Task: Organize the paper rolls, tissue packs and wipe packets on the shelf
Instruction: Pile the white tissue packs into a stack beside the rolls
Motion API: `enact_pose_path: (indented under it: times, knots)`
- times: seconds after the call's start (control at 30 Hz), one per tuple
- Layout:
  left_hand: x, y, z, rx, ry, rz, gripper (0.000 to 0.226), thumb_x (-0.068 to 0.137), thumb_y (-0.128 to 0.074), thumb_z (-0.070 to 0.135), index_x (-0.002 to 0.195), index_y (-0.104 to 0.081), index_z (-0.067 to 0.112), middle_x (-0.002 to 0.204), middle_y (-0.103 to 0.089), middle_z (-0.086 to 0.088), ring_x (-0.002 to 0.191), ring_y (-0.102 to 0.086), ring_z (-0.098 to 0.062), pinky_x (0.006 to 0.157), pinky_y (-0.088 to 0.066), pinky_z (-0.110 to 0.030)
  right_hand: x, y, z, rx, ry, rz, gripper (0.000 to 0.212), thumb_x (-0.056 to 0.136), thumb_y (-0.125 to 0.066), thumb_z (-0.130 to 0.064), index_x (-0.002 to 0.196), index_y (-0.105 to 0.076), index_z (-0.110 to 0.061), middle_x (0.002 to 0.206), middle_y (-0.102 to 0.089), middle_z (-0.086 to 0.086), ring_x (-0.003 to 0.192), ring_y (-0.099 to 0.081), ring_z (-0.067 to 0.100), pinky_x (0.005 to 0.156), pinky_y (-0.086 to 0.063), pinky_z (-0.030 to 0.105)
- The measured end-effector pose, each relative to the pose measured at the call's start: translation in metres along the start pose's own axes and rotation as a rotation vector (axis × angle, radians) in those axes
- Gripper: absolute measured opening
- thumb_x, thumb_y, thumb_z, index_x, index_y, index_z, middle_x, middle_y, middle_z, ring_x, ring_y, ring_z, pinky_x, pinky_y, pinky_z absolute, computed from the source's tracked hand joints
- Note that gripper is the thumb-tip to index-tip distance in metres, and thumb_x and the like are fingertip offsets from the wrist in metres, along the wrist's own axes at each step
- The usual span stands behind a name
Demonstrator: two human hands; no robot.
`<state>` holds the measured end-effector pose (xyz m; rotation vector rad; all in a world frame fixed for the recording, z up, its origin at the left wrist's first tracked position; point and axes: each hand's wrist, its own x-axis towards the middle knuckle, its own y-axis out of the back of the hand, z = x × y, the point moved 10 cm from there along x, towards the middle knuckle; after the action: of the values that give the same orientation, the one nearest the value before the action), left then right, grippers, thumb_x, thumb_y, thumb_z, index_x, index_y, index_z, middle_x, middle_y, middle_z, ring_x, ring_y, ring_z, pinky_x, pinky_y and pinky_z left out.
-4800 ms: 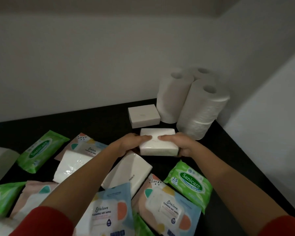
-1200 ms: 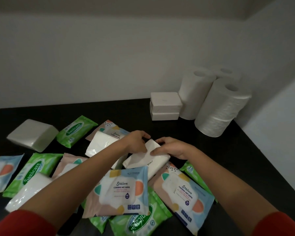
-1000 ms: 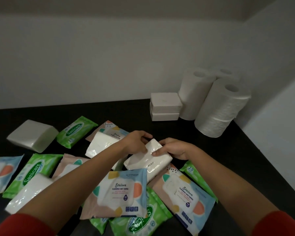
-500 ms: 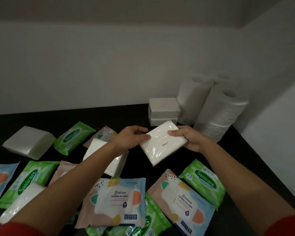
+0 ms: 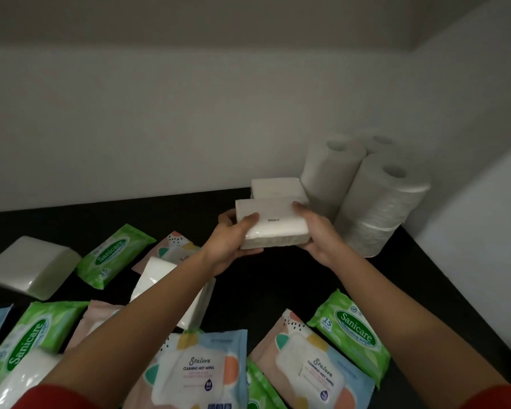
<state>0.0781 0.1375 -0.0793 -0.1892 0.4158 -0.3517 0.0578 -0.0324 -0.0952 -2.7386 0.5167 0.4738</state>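
From the head view, the left hand [image 5: 229,245] and right hand [image 5: 316,236] both clasp a white tissue pack [image 5: 273,227], lifted just in front of the tissue stack [image 5: 273,187] beside the paper rolls [image 5: 378,199]. It seems bound for that stack; next comes squaring it on top. No containers are visible; wipe packets [image 5: 202,369] lie scattered near the forearms on the shelf [image 5: 278,284].

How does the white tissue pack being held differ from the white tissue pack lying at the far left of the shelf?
The held tissue pack is gripped at both ends by the left hand and right hand, near the paper rolls; the far-left tissue pack lies untouched. The held one sits square to the camera, the other angled. Both are white and plastic-wrapped.
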Motion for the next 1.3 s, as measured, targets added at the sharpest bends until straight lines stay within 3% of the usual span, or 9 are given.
enact_pose_path:
  times: [0.13,0.3,0.4,0.5,0.63,0.77,0.9,1.17,1.3]
  knots:
    - [0.015,0.002,0.021,-0.078,-0.077,0.032,0.063,0.089,-0.063,0.022,0.137,-0.022,0.021,0.12,-0.05,-0.006,0.105,-0.059,-0.024,0.071,-0.06,-0.037,0.005,0.003,-0.019,0.07,0.114,0.022,0.021,0.089,-0.064,-0.025,0.106,-0.056,-0.015,0.116,-0.06,0.01,0.107,-0.06,0.023,0.072,-0.054,0.031]
    - [0.041,-0.006,0.052,-0.039,-0.158,0.052,0.064,0.091,-0.061,0.021,0.14,-0.021,0.02,0.126,-0.047,-0.007,0.108,-0.056,-0.022,0.079,-0.057,-0.038,0.013,0.023,-0.04,-0.034,0.261,0.224,0.012,0.094,-0.054,-0.029,0.097,-0.054,-0.017,0.093,-0.056,0.001,0.086,-0.057,0.017,0.079,-0.049,0.03]
    - [0.06,-0.013,0.062,0.01,-0.162,0.088,0.066,0.089,-0.065,0.024,0.141,-0.024,0.02,0.131,-0.046,-0.009,0.111,-0.055,-0.022,0.079,-0.056,-0.037,0.025,0.037,-0.031,-0.05,0.237,0.322,0.011,0.093,-0.049,-0.028,0.089,-0.052,-0.019,0.09,-0.055,0.004,0.087,-0.054,0.02,0.087,-0.046,0.037]
    - [0.078,-0.021,0.061,0.011,-0.13,0.105,0.068,0.087,-0.067,0.027,0.14,-0.026,0.018,0.131,-0.047,-0.01,0.112,-0.056,-0.023,0.08,-0.056,-0.039,0.035,0.045,-0.023,-0.061,0.176,0.374,0.018,0.096,-0.043,-0.029,0.083,-0.052,-0.022,0.088,-0.054,0.0,0.086,-0.051,0.016,0.086,-0.043,0.033]
    - [0.093,-0.023,0.057,0.071,-0.113,0.147,0.072,0.086,-0.068,0.029,0.141,-0.024,0.018,0.131,-0.046,-0.01,0.111,-0.055,-0.024,0.087,-0.055,-0.046,0.05,0.046,-0.011,-0.031,0.087,0.371,0.037,0.091,-0.044,-0.042,0.112,-0.061,-0.018,0.104,-0.061,0.001,0.102,-0.055,0.017,0.098,-0.043,0.033]
    - [0.099,-0.02,0.053,0.074,-0.066,0.171,0.071,0.086,-0.068,0.027,0.142,-0.024,0.016,0.131,-0.044,-0.01,0.109,-0.055,-0.024,0.082,-0.057,-0.043,0.057,0.038,-0.001,-0.032,0.063,0.324,0.043,0.083,-0.048,-0.053,0.109,-0.065,-0.022,0.109,-0.068,0.003,0.105,-0.062,0.021,0.1,-0.046,0.04]
    - [0.101,-0.014,0.058,0.245,-0.083,0.223,0.069,0.084,-0.069,0.035,0.138,-0.033,0.011,0.132,-0.047,-0.01,0.109,-0.056,-0.023,0.082,-0.057,-0.04,0.061,0.036,0.008,-0.005,0.053,0.32,0.073,0.066,-0.049,-0.067,0.127,-0.057,-0.027,0.123,-0.062,-0.001,0.115,-0.056,0.02,0.106,-0.041,0.043]
    - [0.104,-0.004,0.061,0.473,-0.098,0.275,0.079,0.08,-0.07,0.046,0.139,-0.037,0.006,0.133,-0.052,-0.012,0.115,-0.055,-0.025,0.097,-0.049,-0.042,0.06,0.028,0.0,0.043,0.077,0.289,0.088,0.058,-0.053,-0.075,0.131,-0.053,-0.026,0.122,-0.062,-0.002,0.113,-0.058,0.017,0.105,-0.041,0.041]
    - [0.105,-0.006,0.056,0.453,-0.052,0.226,0.079,0.079,-0.068,0.051,0.137,-0.043,0.003,0.13,-0.055,-0.011,0.114,-0.056,-0.025,0.099,-0.048,-0.041,0.06,0.031,0.0,0.038,0.089,0.278,0.069,0.077,-0.051,-0.069,0.13,-0.054,-0.025,0.12,-0.064,-0.002,0.111,-0.059,0.016,0.105,-0.041,0.04]
